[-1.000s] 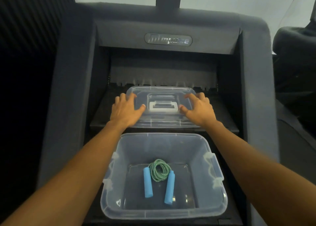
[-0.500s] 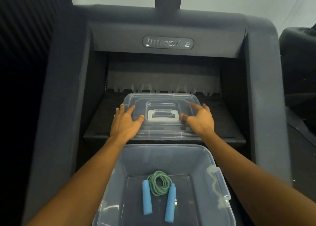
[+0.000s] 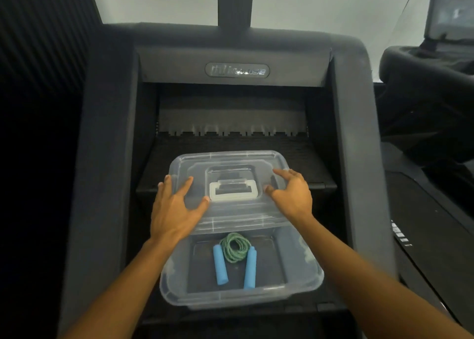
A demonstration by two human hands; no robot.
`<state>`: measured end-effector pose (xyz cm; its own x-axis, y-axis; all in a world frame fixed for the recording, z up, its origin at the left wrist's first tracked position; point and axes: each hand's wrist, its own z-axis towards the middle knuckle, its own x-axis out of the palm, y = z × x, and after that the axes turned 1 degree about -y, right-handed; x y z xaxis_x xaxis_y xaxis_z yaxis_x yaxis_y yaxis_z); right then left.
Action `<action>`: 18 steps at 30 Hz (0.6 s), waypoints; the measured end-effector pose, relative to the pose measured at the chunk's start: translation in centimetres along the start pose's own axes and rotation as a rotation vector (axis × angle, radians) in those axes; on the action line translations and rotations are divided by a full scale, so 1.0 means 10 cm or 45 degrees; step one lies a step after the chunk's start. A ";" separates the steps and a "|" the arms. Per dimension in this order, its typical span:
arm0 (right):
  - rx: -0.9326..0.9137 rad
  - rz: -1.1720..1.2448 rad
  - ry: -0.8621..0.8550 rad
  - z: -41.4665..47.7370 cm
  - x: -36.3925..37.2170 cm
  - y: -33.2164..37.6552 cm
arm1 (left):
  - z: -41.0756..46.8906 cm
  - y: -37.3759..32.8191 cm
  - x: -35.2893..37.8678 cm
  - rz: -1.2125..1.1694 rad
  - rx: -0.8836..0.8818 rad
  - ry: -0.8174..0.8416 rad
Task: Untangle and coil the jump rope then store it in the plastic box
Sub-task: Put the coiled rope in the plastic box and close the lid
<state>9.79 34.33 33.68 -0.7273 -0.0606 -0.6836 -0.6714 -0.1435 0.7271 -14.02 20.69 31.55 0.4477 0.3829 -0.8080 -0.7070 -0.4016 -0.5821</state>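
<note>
The jump rope lies in the clear plastic box [image 3: 302, 282]: green cord [image 3: 234, 247] coiled between its two blue handles [image 3: 220, 265]. The clear lid [image 3: 230, 159], with a white handle in its middle, hangs over the box's far rim. My left hand [image 3: 174, 208] lies on the lid's left side, fingers spread and straight, thumb near the white handle. My right hand [image 3: 295, 195] arches over the lid's right edge, index finger and thumb on top and the other fingers curled past the edge.
The box sits on the dark steps of a gym stair machine [image 3: 236, 70], whose tall side walls [image 3: 102, 159] stand left and right. A second dark machine [image 3: 431, 82] stands at the right.
The lid has come off the upper step toward me and now overlaps the far rim of the box, with both hands still on it. The camera has tilted.
</note>
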 end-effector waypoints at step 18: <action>0.085 -0.106 0.007 -1.19 -0.17 -0.41 | -1.20 0.19 0.10 0.133 0.038 0.162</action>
<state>15.46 23.30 31.08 -0.6677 -0.0570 -0.7423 -0.7378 -0.0822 0.6700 -8.40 10.33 28.57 0.4354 0.2315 -0.8700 -0.7682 -0.4084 -0.4931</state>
